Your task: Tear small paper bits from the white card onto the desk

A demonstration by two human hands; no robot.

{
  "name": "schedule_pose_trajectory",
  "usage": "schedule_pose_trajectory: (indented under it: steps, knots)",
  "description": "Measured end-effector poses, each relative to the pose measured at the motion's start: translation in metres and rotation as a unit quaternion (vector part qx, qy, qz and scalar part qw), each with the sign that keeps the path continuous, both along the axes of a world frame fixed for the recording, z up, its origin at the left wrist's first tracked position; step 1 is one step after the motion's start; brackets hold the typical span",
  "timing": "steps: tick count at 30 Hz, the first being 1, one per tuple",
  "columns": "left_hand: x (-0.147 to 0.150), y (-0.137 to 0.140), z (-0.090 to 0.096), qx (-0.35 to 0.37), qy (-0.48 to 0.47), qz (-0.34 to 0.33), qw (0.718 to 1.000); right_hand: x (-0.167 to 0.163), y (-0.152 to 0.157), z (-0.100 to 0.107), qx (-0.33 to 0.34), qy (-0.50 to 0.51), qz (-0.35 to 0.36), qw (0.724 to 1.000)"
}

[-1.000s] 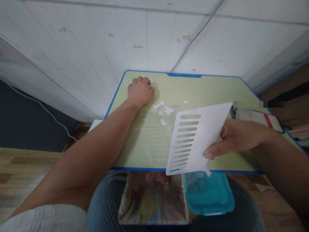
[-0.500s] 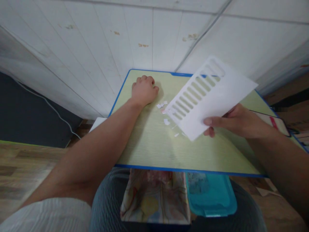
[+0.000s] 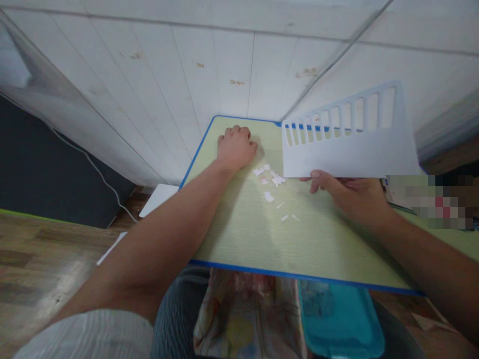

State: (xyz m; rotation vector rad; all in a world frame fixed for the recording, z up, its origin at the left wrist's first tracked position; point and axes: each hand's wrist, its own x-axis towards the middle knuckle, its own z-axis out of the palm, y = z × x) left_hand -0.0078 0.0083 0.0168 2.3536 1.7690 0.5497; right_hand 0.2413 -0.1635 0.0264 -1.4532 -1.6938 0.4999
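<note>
My right hand (image 3: 350,192) pinches the lower edge of a white sheet (image 3: 344,157), perhaps stiff paper or card. A row of rounded slots, growing taller toward the right, runs along the sheet's upper part. It is held tilted up above the right part of the table, and the wall shows through the slots. My left hand (image 3: 236,148) rests on the far left of the table, its fingers curled in and nothing visible in them. Small white paper scraps (image 3: 277,179) lie between the hands, several of them in a loose cluster.
The pale green table (image 3: 254,239) has a blue rim and stands against a white panelled wall (image 3: 232,55). A grey cable (image 3: 337,57) runs down the wall. On my lap are a patterned fabric container (image 3: 247,319) and a turquoise plastic tub (image 3: 344,319).
My right hand has turned the slotted sheet from a slant to nearly level and lifted it off the scraps, so more of them show. My left hand stays on the table. The view has shifted slightly.
</note>
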Motion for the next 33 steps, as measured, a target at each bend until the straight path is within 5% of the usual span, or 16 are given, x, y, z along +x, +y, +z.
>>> schedule_pose_trajectory:
  steps: [14, 21, 26, 33]
  knots:
    - [-0.002, -0.002, -0.001, 0.010, 0.023, 0.004, 1.000, 0.006, -0.002, 0.014, -0.065, 0.039, 0.089, 0.993]
    - [-0.003, -0.002, -0.001, 0.009, 0.024, 0.000, 1.000, 0.015, -0.003, 0.016, -0.032, 0.055, 0.058, 0.996]
    - [-0.003, -0.002, 0.001, 0.007, 0.026, 0.002, 1.000, 0.011, -0.006, 0.015, -0.069, 0.029, 0.106, 0.992]
    - [-0.003, -0.001, 0.002, 0.006, 0.028, 0.005, 1.000, 0.021, -0.004, 0.019, -0.090, 0.046, 0.067, 0.993]
